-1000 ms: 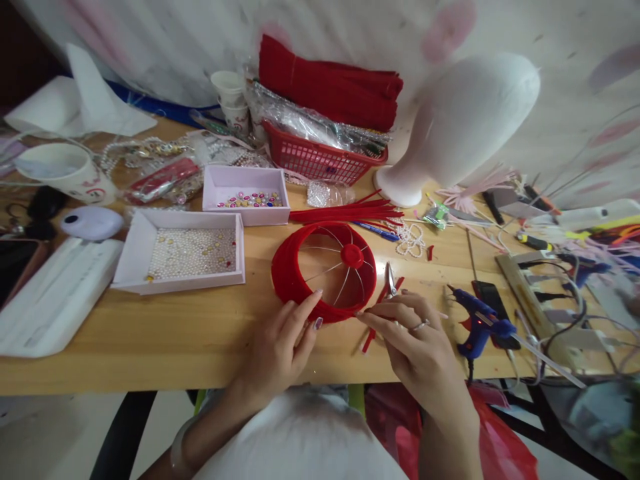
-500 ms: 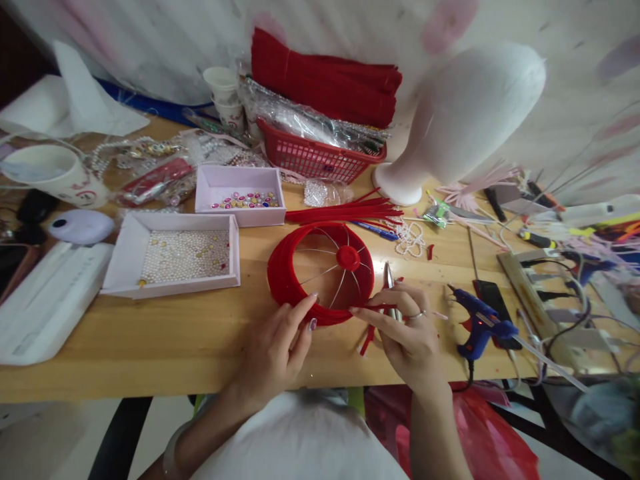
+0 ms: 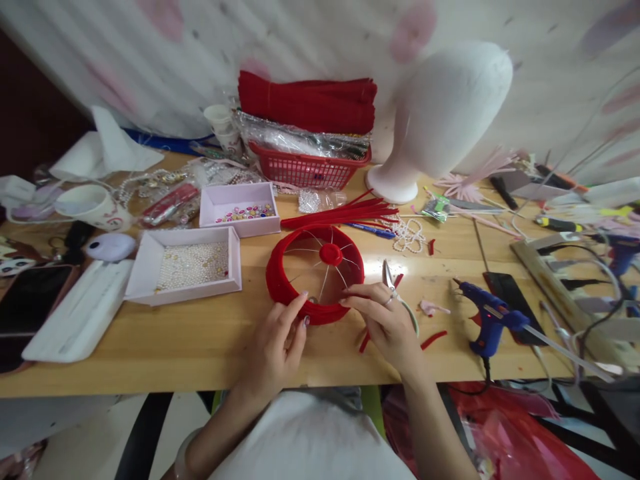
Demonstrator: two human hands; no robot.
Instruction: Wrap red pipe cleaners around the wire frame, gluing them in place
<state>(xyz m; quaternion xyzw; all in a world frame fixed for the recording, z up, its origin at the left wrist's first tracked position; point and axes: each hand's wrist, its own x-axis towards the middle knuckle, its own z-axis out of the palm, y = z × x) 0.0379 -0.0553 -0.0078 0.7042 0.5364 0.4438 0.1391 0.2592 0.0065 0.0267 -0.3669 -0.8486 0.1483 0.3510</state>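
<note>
A round red fuzzy headdress frame (image 3: 280, 283) rests on the table, with thin wire spokes running to a red hub. My left hand (image 3: 280, 337) pinches its front rim at the left, thumb outside and index finger over the edge. At the front right of the rim, my right hand (image 3: 387, 323) has its fingertips closed on the red edge; any strip end between them is too small to make out. Partly hidden behind that hand lie scissors (image 3: 387, 275) with pale handles. Cut red pipe cleaner pieces (image 3: 434, 340) are scattered around it.
Behind the frame lies a bundle of red pipe cleaners (image 3: 345, 213) and a blue pen (image 3: 373, 231). White boxes of beads (image 3: 235, 267) and gems (image 3: 276, 220) stand left. A glue gun (image 3: 493, 317) sits right; a white mannequin head (image 3: 445, 113) and red basket (image 3: 305, 170) stand behind.
My right hand has shifted left, its fingertips now on the frame's rim. The red strip by its fingers no longer shows there. My left hand stays on the rim; the view has shifted slightly.
</note>
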